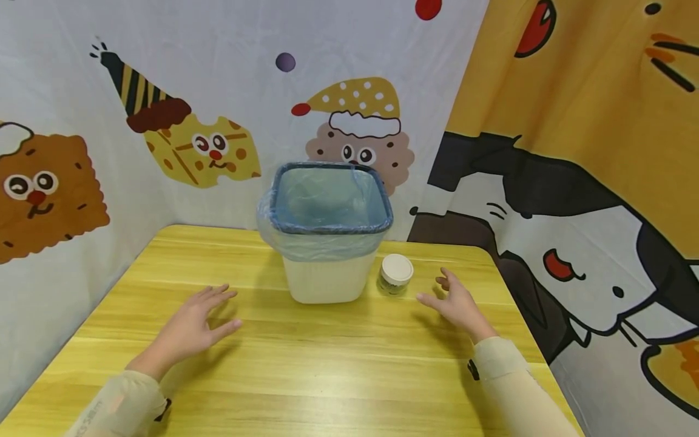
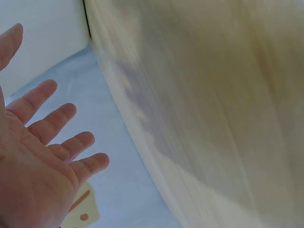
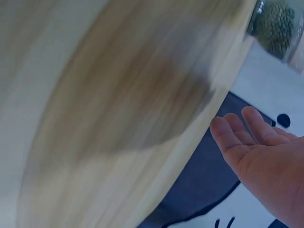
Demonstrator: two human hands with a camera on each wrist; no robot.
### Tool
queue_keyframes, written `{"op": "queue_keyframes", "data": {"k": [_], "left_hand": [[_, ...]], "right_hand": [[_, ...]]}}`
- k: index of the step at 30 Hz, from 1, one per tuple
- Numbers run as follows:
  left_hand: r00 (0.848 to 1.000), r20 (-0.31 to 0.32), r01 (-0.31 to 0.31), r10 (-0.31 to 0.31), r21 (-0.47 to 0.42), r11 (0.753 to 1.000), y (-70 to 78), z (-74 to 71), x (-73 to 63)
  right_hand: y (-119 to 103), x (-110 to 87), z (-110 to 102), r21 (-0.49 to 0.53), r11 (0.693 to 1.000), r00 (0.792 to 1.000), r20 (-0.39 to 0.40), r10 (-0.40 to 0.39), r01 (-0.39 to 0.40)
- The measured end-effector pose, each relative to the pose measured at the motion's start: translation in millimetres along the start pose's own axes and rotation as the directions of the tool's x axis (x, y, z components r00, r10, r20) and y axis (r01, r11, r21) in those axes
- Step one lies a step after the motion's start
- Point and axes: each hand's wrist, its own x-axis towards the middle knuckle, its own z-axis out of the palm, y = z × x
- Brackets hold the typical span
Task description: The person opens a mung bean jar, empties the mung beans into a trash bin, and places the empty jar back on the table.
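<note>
A white bin (image 1: 327, 279) lined with a thin bluish plastic bag (image 1: 327, 246) stands toward the back of the table, a dark blue rim around its mouth. Close to its right side is a small clear jar (image 1: 394, 285) with a white lid (image 1: 397, 268); the right wrist view shows small greenish grains (image 3: 275, 28) inside. My left hand (image 1: 191, 321) hovers over the table left of the bin, fingers spread and holding nothing. To the right of the jar, my right hand (image 1: 455, 306) is held with loose fingers, its thumb pointing toward the jar without reaching it.
The yellow wood-grain table (image 1: 327, 376) runs back to a white cloth (image 1: 218, 36) printed with cartoon food. On the right hangs an orange curtain (image 1: 590, 109) with a cartoon animal. The bin stands near the table's back edge.
</note>
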Motion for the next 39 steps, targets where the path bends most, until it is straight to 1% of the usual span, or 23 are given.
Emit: {"op": "queue_keyframes", "data": {"k": [5, 11, 18, 24, 27, 33, 39], "left_hand": [[1.0, 0.001, 0.003, -0.003, -0.005, 1.0, 2.7, 4.9, -2.9], [1.0, 0.0, 0.005, -0.005, -0.015, 1.0, 6.6, 10.9, -5.5], [1.0, -0.005, -0.007, 0.007, -0.045, 0.999, 15.4, 18.0, -7.5], [1.0, -0.006, -0.017, 0.017, -0.053, 0.998, 23.3, 26.1, -9.1], [1.0, -0.002, -0.027, 0.027, -0.057, 0.998, 28.9, 29.7, -8.8], [0.999, 0.011, -0.038, 0.039, -0.07, 0.997, 40.9, 33.6, -9.6], [0.999, 0.0, -0.044, 0.044, -0.07, 0.997, 45.5, 34.4, -11.1]], "right_hand": [[-10.7, 14.3, 17.6, 0.038, 0.999, 1.0, 0.004, -0.016, 0.015], [-20.9, 22.1, 35.0, 0.069, 0.997, 0.999, 0.012, -0.03, 0.029], [-26.7, 28.1, 47.4, 0.078, 0.994, 0.997, -0.016, -0.08, 0.081], [-31.3, 33.6, 53.3, 0.092, 0.991, 0.995, -0.026, -0.093, 0.095], [-34.7, 36.4, 55.5, 0.101, 0.992, 0.996, -0.037, -0.079, 0.082], [-40.3, 43.3, 61.2, 0.121, 0.992, 0.995, -0.088, -0.035, 0.046], [-45.0, 48.0, 66.4, 0.136, 0.99, 0.991, -0.13, -0.023, 0.041]]}}
